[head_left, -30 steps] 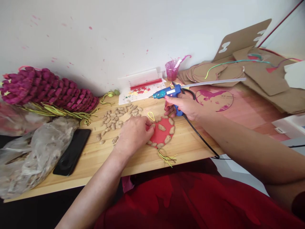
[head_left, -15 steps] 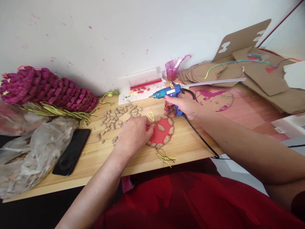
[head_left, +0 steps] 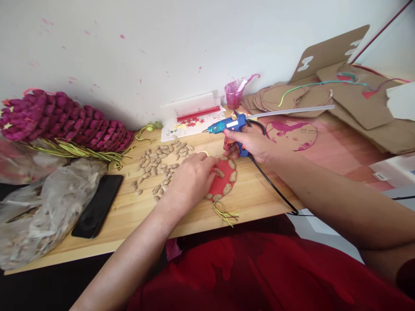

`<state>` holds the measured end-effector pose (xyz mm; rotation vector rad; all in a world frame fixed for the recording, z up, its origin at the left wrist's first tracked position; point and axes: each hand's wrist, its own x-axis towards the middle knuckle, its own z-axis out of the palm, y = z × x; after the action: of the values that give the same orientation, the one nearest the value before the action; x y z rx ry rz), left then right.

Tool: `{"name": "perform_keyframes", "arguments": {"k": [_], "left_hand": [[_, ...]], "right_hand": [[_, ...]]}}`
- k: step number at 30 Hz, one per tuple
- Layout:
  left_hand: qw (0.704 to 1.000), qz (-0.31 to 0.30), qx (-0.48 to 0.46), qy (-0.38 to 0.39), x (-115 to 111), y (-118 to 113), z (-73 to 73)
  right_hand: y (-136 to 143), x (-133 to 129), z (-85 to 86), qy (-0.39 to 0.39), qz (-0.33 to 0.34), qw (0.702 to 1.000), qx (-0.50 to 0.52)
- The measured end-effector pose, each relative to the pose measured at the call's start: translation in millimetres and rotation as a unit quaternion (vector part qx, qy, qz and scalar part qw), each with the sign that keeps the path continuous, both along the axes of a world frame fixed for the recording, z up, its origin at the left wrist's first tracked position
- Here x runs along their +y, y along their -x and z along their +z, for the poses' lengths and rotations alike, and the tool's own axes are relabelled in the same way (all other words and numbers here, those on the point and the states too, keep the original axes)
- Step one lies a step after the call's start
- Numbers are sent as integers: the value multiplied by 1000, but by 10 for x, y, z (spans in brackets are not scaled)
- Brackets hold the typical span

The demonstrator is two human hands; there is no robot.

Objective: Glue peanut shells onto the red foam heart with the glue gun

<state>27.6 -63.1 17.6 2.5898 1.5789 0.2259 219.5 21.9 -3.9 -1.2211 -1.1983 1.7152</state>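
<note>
My right hand (head_left: 248, 140) is wrapped round the handle of a blue glue gun (head_left: 227, 125), a long glue stick in its back and its nozzle pointing left. My left hand (head_left: 197, 172) reaches over the left part of a red disc (head_left: 221, 184); its fingertips are pressed together by a peanut (head_left: 219, 172) on the disc, and what they pinch, if anything, is hidden. Peanuts line the visible rim of the disc. Yellow-green strings (head_left: 226, 214) hang from its near edge. Loose peanuts (head_left: 154, 166) lie left of my left hand.
Stacked purple peanut discs (head_left: 65, 119), a plastic bag (head_left: 52, 207) and a black phone (head_left: 97, 206) are at the left. Behind are paper with stars (head_left: 193, 123) and a purple cup (head_left: 234, 95). Cardboard (head_left: 356, 101) lies at the right. The gun's black cord (head_left: 272, 183) crosses the table edge.
My left hand has moved right and slightly up over the disc, covering most of the yellow loop and uncovering loose peanuts at its left. My right hand and the glue gun stay still.
</note>
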Motion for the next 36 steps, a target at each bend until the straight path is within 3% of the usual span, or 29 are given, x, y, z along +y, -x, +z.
{"name": "perform_keyframes", "arguments": {"k": [3, 12, 28, 36], "left_hand": [[998, -53, 10, 18, 61, -34, -36], [995, -99, 7, -13, 152, 51, -104], [997, -80, 0, 6, 139, 149, -62], [998, 1, -64, 18, 71, 317, -31]], "right_hand": [[-5, 5, -11, -4, -1, 1000, 7], [-12, 27, -48, -4, 0, 1000, 9], [-17, 21, -25, -1, 10, 1000, 2], [5, -9, 25, 3, 3, 1000, -3]]}}
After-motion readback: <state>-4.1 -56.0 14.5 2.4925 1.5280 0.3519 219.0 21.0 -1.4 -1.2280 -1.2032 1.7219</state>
